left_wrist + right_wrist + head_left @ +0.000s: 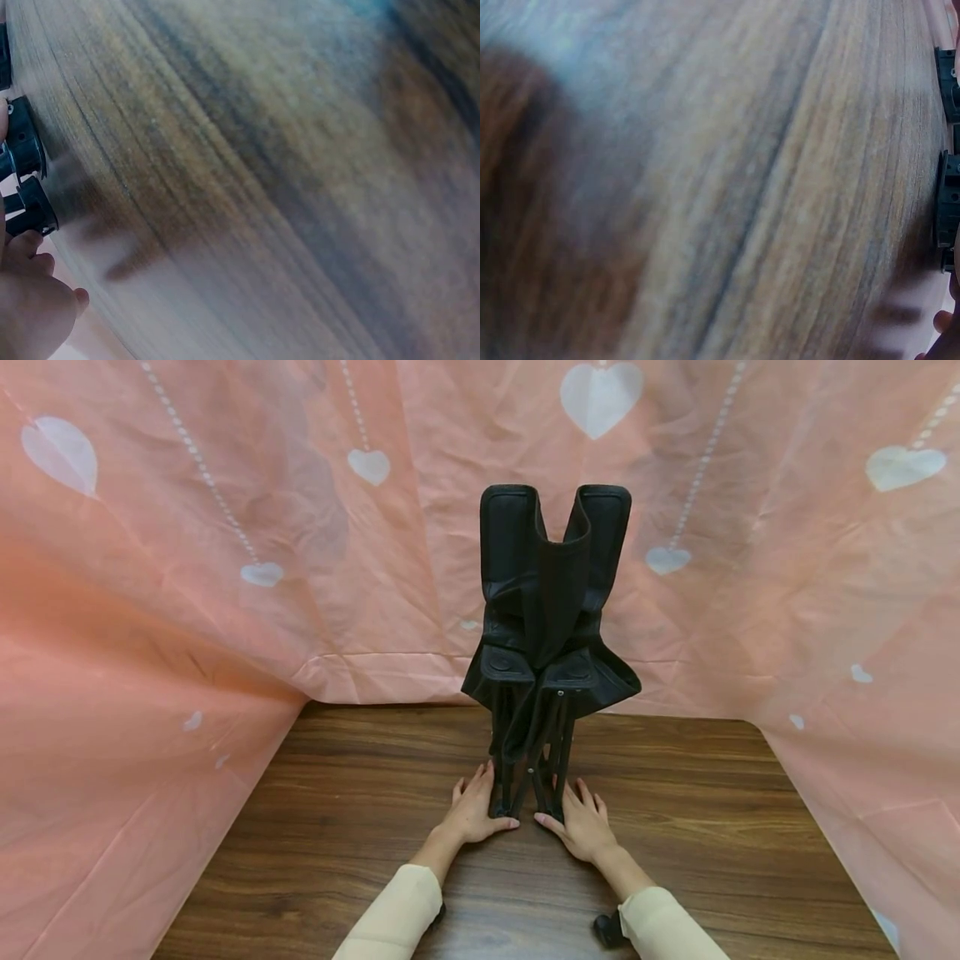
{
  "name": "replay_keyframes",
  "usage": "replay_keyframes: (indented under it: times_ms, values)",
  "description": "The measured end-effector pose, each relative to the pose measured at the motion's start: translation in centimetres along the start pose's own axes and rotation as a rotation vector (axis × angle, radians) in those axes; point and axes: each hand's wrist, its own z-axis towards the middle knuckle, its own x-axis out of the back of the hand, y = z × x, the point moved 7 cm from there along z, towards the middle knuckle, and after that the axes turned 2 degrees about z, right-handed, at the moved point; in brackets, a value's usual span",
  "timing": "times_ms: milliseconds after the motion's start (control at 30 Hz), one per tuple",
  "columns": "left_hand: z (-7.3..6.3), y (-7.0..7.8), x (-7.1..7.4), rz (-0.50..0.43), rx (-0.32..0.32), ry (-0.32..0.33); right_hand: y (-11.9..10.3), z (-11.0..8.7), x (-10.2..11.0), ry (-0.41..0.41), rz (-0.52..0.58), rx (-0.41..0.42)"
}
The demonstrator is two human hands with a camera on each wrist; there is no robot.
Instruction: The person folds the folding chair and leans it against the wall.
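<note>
A black folding chair (558,602), small and partly folded, stands upright on the wooden table, its dark fabric bunched between two raised back panels. My left hand (470,810) touches the lower left legs from outside, fingers extended along them and thumb across the front. On the opposite side, my right hand (587,827) rests against the lower right legs, fingers spread and thumb in front. Black plastic feet (26,139) show at the left wrist view's edge, above some left fingers. At the right wrist view's edge are more chair feet (949,199); most of that hand is out of frame.
The brown wood-grain tabletop (360,827) spreads out around the chair. A pink curtain (420,568) with white hearts hangs behind it and along both sides. Beside the right sleeve sits a small black object (609,931), partly hidden.
</note>
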Motion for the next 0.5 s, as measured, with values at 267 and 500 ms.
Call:
replay_keyframes:
  times_ms: [267,500]
  values:
    - [0.21,0.06,0.09,0.006,0.003,-0.007,-0.21,0.04,0.24,0.018,0.001,0.013]
    - [0.18,0.13,0.22,0.003,0.012,-0.012,-0.03,0.25,0.13,-0.028,-0.006,-0.017]
